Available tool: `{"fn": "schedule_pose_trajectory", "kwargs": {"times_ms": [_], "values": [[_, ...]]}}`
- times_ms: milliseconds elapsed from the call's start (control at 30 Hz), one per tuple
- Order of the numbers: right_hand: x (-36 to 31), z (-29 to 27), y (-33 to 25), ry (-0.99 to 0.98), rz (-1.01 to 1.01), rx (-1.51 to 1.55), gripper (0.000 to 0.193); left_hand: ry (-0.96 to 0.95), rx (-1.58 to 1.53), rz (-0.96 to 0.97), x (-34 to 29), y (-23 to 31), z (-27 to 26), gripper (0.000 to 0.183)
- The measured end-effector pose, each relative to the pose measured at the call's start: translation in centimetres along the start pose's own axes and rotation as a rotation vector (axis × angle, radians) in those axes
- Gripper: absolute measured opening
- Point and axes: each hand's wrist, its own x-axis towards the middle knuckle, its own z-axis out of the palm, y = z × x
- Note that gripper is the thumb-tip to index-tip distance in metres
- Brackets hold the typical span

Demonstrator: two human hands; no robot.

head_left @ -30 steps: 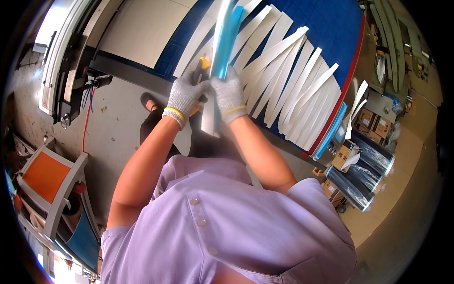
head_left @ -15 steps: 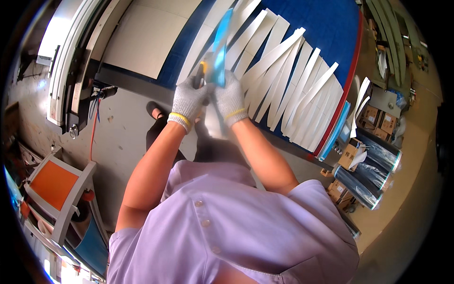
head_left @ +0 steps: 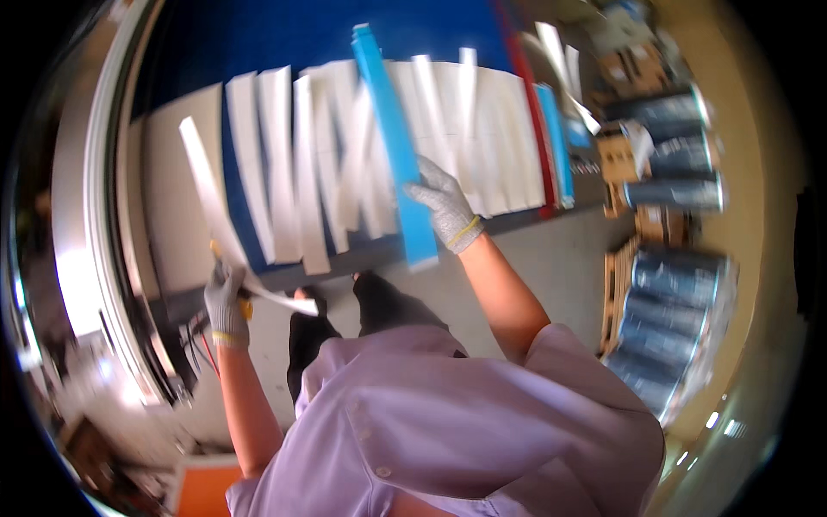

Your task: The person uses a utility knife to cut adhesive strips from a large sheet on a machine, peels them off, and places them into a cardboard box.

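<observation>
My left hand (head_left: pixel 227 302), in a grey knit glove with a yellow cuff band, is closed at the table's near left edge. A long white strip (head_left: pixel 207 177) passes through it, one end up over the table and the other hanging toward my feet. Yellow parts of a dark-handled tool (head_left: pixel 246 308), perhaps a utility knife, show in the same hand; its blade cannot be made out. My right hand (head_left: pixel 446 207), gloved alike, grips the right edge of a long blue strip (head_left: pixel 392 142), held up slanting over several white strips (head_left: pixel 508 142) on the blue table.
A pale sheet (head_left: pixel 181 189) lies on the table's left, beside a metal machine rail (head_left: pixel 102 215). A red edge (head_left: pixel 534 112) bounds the blue surface (head_left: pixel 293 34) on the right. Past it are blue strips (head_left: pixel 556 146), cardboard boxes (head_left: pixel 633 69) and plastic-wrapped dark rolls (head_left: pixel 668 319).
My hands, together before, are now apart: the left has moved down and left with a white strip, the right holds the blue strip alone. The view has turned toward the right.
</observation>
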Motion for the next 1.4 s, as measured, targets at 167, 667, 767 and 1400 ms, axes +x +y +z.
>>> {"fn": "schedule_pose_trajectory", "kwargs": {"times_ms": [167, 667, 767, 1400], "values": [[-4.7, -11.3, -1.0, 0.325, -0.164, -0.197, 0.05, -0.245, 0.106, 0.043, 0.0, 0.9, 3.8, 0.02], [4.1, -54.7, -0.9, 0.746, -0.194, -0.577, 0.047, -0.239, 0.095, 0.103, -4.0, -3.3, 28.5, 0.027], [7.3, -59.6, 0.9, 0.716, -0.35, -0.676, 0.04, -0.22, 0.114, 0.075, -7.0, -4.3, 35.1, 0.017], [-1.0, -38.0, -1.9, 0.081, 0.12, -0.063, 0.056, -0.323, 0.296, 0.103, -11.7, -5.3, 56.8, 0.029]]}}
